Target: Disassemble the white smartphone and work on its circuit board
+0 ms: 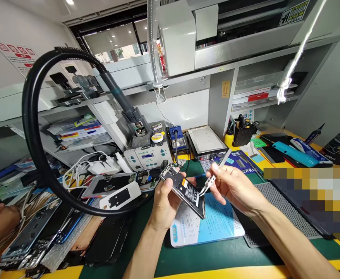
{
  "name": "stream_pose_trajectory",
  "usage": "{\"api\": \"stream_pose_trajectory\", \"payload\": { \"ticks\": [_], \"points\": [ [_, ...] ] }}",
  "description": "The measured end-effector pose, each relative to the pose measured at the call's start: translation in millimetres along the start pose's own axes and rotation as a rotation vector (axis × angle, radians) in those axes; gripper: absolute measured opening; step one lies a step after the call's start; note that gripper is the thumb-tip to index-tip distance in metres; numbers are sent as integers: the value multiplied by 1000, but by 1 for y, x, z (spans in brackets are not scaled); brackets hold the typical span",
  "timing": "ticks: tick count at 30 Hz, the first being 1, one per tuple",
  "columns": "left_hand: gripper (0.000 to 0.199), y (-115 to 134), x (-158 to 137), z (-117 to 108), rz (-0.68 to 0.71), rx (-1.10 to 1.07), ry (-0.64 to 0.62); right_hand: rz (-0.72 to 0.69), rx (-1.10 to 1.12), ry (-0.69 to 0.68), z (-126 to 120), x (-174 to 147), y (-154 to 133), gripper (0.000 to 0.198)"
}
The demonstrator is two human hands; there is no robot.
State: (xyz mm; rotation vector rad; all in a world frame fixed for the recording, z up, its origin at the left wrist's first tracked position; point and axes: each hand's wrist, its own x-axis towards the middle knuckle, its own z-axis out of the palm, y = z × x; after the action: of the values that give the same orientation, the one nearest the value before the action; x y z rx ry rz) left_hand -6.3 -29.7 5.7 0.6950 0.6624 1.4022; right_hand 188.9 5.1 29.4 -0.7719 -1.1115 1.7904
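Observation:
An opened smartphone with its black battery showing lies tilted in my left hand. The thumb presses on its near edge and the fingers wrap behind it. My right hand pinches a pair of metal tweezers. Their bent tips meet the lower end of the phone, by the battery's edge; I cannot tell whether they grip anything there. Under the phone lies a blue and white packet on the green mat.
A thick black hose loops over the left side above stacked phone parts. Another person's hand rests at far left. Behind stand a soldering station and a flat heating plate. A perforated mat lies right.

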Motion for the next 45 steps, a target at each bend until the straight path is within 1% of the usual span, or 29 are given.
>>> {"api": "stream_pose_trajectory", "payload": {
  "ticks": [2,5,6,8,10,12,14,17,20,23,25,27,30,32,33,34,37,40,42,45],
  "points": [
    [44,2,-1,-1,12,-4,-54,-19,14,-1,1,0,-1,39],
    [47,3,-1,-3,16,4,-169,-104,-36,35,2,-2,-1,44],
    [49,2,-1,-4,7,11,-221,-131,-96,50,2,-4,-1,42],
    [54,0,-2,-7,-27,29,-317,-188,-287,81,3,-7,1,40],
    [55,-4,-3,-11,-72,51,-363,-298,-506,105,5,-9,4,39],
    [52,-8,-4,-14,-90,68,-361,-425,-653,81,8,-10,8,35],
    [49,-11,-5,-14,-92,74,-345,-516,-713,27,10,-10,10,32],
    [51,-13,-6,-12,-106,66,-353,-547,-749,-34,12,-10,11,31],
    [51,-12,-5,-11,-109,70,-358,-563,-770,-39,11,-10,10,29],
    [48,-13,-5,-13,-109,75,-325,-593,-780,-33,10,-11,10,27],
    [45,-14,-5,-16,-112,68,-308,-566,-774,-19,10,-12,12,25],
    [43,-16,-5,-18,-107,65,-310,-470,-724,-9,9,-12,13,21],
    [43,-18,-5,-19,-124,68,-357,-267,-542,-48,9,-13,14,14],
    [42,-19,-5,-18,-153,71,-402,-194,-409,-67,8,-13,14,6],
    [43,-19,-4,-18,-165,75,-421,-184,-357,-66,7,-12,13,3],
    [43,-19,-4,-17,-174,81,-435,-180,-311,-66,7,-12,12,4],
    [44,-18,-2,-15,-195,84,-454,-159,-210,-96,7,-11,8,14],
    [46,-17,-2,-15,-241,69,-455,-87,-104,-164,6,-10,3,16],
    [50,-17,-3,-15,-287,56,-449,-41,-78,-184,5,-8,1,14],
    [59,-17,-4,-16,-346,47,-444,-25,-120,-160,1,-6,-1,13]
  ]
}}
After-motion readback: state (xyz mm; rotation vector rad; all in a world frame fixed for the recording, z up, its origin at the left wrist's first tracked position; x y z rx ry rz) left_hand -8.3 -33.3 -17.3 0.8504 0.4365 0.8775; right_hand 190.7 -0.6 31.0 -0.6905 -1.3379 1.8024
